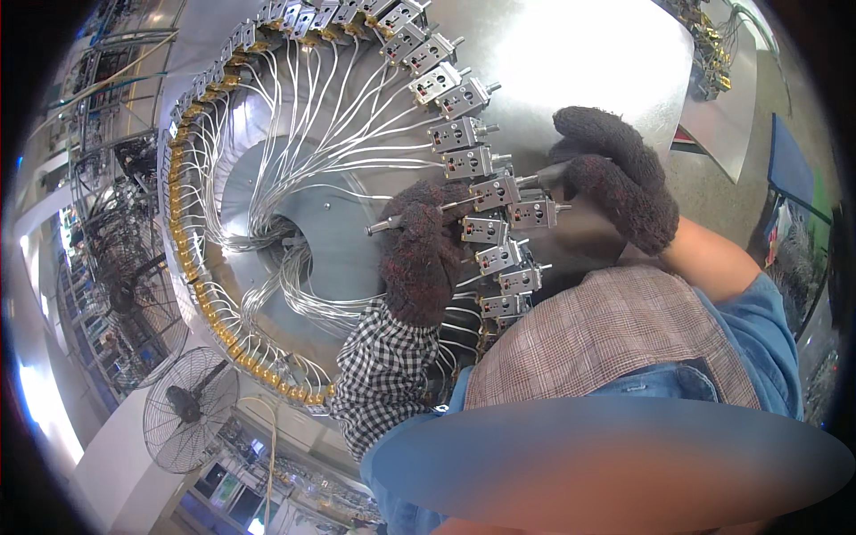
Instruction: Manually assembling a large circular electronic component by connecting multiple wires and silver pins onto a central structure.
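My left hand, in a dark fuzzy glove, is closed around a slim metal screwdriver-like tool. The tool's thin shaft points right, its tip at the face of a silver metal block on the ring's right side. My right hand, gloved alike, is curled beside that block's outer stud. Between its fingers is a greyish, blurred part that I cannot make out. Several similar blocks with round holes and studs line the ring, another block just below. White wires run from them to the middle.
A round metal table with a central hole carries the ring of brass-coloured fittings. A bare metal sheet lies at the upper right, with more brass parts beyond. A caged fan stands lower left; a blue board is at right.
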`<action>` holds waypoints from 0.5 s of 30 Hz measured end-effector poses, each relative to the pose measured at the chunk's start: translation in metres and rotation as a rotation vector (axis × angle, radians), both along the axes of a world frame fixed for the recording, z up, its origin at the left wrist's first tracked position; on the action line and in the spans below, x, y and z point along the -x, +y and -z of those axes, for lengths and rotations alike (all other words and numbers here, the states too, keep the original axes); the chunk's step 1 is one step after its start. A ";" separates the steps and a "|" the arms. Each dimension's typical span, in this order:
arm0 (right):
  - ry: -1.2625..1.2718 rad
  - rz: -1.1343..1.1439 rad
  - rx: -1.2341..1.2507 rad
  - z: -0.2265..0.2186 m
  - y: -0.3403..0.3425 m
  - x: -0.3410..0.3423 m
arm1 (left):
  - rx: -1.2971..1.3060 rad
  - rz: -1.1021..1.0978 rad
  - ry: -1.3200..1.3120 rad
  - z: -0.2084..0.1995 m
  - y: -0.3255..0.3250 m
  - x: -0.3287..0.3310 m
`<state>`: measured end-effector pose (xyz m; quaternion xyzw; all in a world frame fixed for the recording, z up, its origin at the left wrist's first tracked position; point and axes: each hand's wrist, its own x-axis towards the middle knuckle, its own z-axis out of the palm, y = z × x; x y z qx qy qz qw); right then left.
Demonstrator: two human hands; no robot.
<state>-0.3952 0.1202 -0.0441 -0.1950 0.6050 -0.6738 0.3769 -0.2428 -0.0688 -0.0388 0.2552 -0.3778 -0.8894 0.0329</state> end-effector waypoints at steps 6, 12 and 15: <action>0.122 -0.020 -0.139 0.002 0.004 0.004 | 0.001 -0.046 0.022 0.006 0.002 -0.002; 0.112 0.068 -0.027 0.005 0.001 -0.003 | 0.044 0.006 0.040 -0.004 0.003 0.005; 0.035 0.016 -0.096 0.001 0.001 -0.002 | 0.018 -0.030 0.067 -0.001 0.003 0.003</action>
